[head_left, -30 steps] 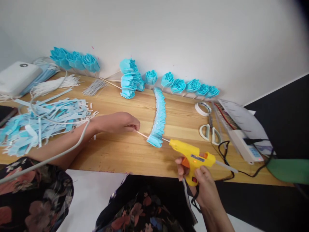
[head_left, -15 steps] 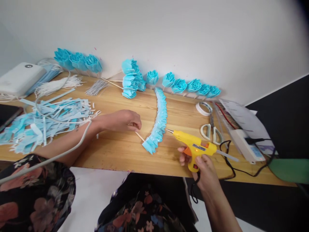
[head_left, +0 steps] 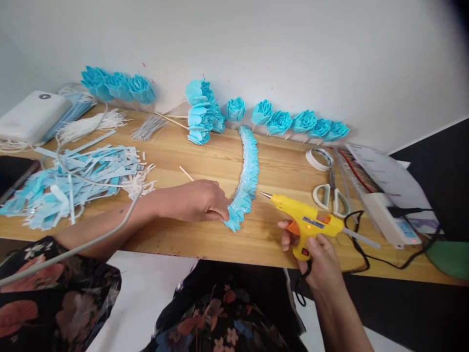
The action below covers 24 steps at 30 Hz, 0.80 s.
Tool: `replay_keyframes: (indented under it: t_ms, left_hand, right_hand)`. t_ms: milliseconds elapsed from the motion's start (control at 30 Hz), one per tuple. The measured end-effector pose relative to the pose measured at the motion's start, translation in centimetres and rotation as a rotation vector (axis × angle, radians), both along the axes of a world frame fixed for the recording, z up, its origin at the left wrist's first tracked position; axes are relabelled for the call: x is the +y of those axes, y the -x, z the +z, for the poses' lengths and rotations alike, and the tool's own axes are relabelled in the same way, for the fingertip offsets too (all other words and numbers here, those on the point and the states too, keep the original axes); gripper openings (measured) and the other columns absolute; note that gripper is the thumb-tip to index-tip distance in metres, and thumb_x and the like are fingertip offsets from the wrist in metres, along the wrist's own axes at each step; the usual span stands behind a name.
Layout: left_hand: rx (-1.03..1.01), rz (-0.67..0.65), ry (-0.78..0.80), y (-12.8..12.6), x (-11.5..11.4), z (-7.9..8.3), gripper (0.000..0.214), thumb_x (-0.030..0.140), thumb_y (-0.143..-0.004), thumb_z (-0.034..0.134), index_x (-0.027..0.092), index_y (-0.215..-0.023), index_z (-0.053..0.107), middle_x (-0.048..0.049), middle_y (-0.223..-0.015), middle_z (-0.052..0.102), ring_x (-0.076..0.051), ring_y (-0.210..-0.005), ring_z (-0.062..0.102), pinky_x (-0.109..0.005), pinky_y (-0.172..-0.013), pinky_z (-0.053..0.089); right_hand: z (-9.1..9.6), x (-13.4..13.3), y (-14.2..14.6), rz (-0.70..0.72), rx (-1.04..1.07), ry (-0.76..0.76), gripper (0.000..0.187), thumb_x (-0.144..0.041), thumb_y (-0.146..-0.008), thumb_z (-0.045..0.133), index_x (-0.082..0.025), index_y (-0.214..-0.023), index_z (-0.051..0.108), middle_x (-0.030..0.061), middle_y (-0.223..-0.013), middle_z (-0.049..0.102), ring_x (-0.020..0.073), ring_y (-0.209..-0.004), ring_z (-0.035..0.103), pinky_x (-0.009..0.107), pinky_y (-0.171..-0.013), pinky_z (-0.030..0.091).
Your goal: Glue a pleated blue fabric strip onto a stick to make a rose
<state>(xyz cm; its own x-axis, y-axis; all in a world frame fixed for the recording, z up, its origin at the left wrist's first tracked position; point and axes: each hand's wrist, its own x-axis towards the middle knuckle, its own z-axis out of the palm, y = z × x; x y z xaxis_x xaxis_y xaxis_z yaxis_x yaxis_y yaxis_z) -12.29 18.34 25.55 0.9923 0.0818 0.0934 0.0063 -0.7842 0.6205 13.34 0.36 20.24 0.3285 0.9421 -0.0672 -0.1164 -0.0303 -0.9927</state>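
Note:
A pleated light-blue strip [head_left: 249, 168] runs in a curve across the wooden table, with shiny clear glue along its lower part. At its near end my left hand [head_left: 203, 200] is closed, thumb and fingers pinching the strip's tip. A thin wooden stick [head_left: 186, 173] pokes out beyond the knuckles; the rest of it is hidden beneath the hand. My right hand [head_left: 318, 252] grips a yellow hot glue gun [head_left: 306, 215] by its handle, its indicator light lit. The gun's metal nozzle points left, just right of the strip and apart from it.
Blue flowers on sticks [head_left: 280, 122] line the wall, and more lie in a stack [head_left: 200, 117]. Cut blue scraps [head_left: 98, 178] cover the left side beside a white power bank [head_left: 32, 115]. Scissors [head_left: 331, 195], a tape roll [head_left: 319, 159] and a power strip [head_left: 390, 220] sit at right.
My left hand has moved down and right onto the strip's near end, covering most of the stick, whose far end now shows. The right hand keeps hold of the glue gun.

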Motion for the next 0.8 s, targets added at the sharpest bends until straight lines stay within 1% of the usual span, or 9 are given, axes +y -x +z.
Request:
replay_keyframes:
  t_ms: [67, 133, 200, 300, 433, 533, 633, 733, 800]
  left_hand:
    - [0.034, 0.001, -0.056, 0.4, -0.1, 0.6, 0.026, 0.02, -0.097, 0.049, 0.026, -0.093, 0.074, -0.0057, -0.079, 0.071, -0.017, -0.072, 0.061, -0.03, -0.072, 0.038]
    - [0.061, 0.001, -0.101, 0.7, -0.1, 1.1, 0.029, 0.019, -0.098, 0.046, 0.025, -0.09, 0.073, -0.0058, -0.074, 0.07, -0.017, -0.067, 0.059, -0.03, -0.069, 0.037]
    - [0.089, -0.017, -0.119, 0.8, -0.2, 1.2, 0.032, 0.019, -0.098, 0.043, 0.024, -0.085, 0.072, -0.0055, -0.072, 0.069, -0.017, -0.066, 0.058, -0.03, -0.068, 0.037]
    - [0.134, -0.038, -0.137, 0.7, -0.4, 1.0, 0.033, 0.021, -0.1, 0.04, 0.023, -0.084, 0.07, -0.006, -0.073, 0.069, -0.017, -0.067, 0.059, -0.03, -0.069, 0.037]
    - [0.185, -0.049, -0.137, 0.5, -0.7, 0.6, 0.035, 0.022, -0.102, 0.036, 0.023, -0.09, 0.069, -0.0075, -0.075, 0.069, -0.019, -0.072, 0.062, -0.031, -0.072, 0.039]
    - [0.184, -0.054, -0.15, 0.4, -0.7, 0.6, 0.034, 0.022, -0.102, 0.036, 0.021, -0.087, 0.067, -0.0073, -0.074, 0.068, -0.018, -0.072, 0.062, -0.03, -0.071, 0.038]
    - [0.175, -0.044, -0.179, 0.3, -0.7, 0.4, 0.034, 0.021, -0.102, 0.037, 0.019, -0.081, 0.065, -0.0068, -0.071, 0.068, -0.018, -0.069, 0.061, -0.03, -0.068, 0.037]
    - [0.184, -0.022, -0.259, 0.2, -1.0, -0.1, 0.033, 0.017, -0.1, 0.038, 0.018, -0.08, 0.064, -0.0058, -0.069, 0.066, -0.018, -0.065, 0.06, -0.031, -0.064, 0.034]
    - [0.196, 0.02, -0.322, 0.1, -1.4, -0.6, 0.031, 0.014, -0.099, 0.04, 0.018, -0.08, 0.064, -0.005, -0.067, 0.065, -0.017, -0.062, 0.058, -0.031, -0.063, 0.032]
  right_hand:
    - [0.0, -0.1, -0.1, -0.001, -0.001, 0.003, 0.035, -0.05, -0.078, 0.071, -0.02, -0.097, 0.073, 0.0091, -0.087, 0.071, 0.0166, -0.059, 0.056, 0.03, -0.053, 0.046]
    - [0.0, -0.1, -0.1, 0.009, 0.003, 0.011, 0.034, -0.05, -0.079, 0.07, -0.02, -0.096, 0.073, 0.0081, -0.081, 0.07, 0.0166, -0.059, 0.055, 0.03, -0.053, 0.046]
    - [0.0, -0.2, -0.1, 0.01, 0.015, 0.011, 0.035, -0.05, -0.079, 0.071, -0.02, -0.096, 0.073, 0.0074, -0.079, 0.069, 0.0163, -0.059, 0.055, 0.03, -0.054, 0.046]
    - [0.1, -0.2, -0.1, -0.015, 0.035, -0.001, 0.038, -0.052, -0.076, 0.073, -0.021, -0.098, 0.073, 0.0084, -0.087, 0.07, 0.0164, -0.06, 0.055, 0.03, -0.053, 0.046]
    - [0.3, 0.1, 0.1, -0.03, 0.04, -0.001, 0.042, -0.054, -0.073, 0.075, -0.022, -0.098, 0.072, 0.0095, -0.093, 0.071, 0.0167, -0.06, 0.054, 0.031, -0.051, 0.045]
    - [0.6, 0.3, 0.3, -0.021, 0.036, 0.002, 0.043, -0.057, -0.072, 0.075, -0.021, -0.094, 0.073, 0.0094, -0.09, 0.071, 0.0162, -0.058, 0.053, 0.03, -0.049, 0.044]
    - [0.8, 0.4, 0.3, -0.001, 0.022, 0.007, 0.044, -0.06, -0.071, 0.074, -0.021, -0.091, 0.074, 0.0086, -0.079, 0.069, 0.0165, -0.056, 0.052, 0.03, -0.047, 0.043]
    - [0.7, 0.3, 0.2, 0.019, 0.009, 0.016, 0.044, -0.061, -0.072, 0.073, -0.02, -0.086, 0.074, 0.0073, -0.07, 0.066, 0.0166, -0.054, 0.052, 0.03, -0.046, 0.043]
    - [0.5, 0.3, 0.1, 0.023, 0.023, 0.009, 0.04, -0.058, -0.073, 0.073, -0.02, -0.084, 0.072, 0.0069, -0.07, 0.066, 0.0164, -0.054, 0.053, 0.029, -0.046, 0.043]
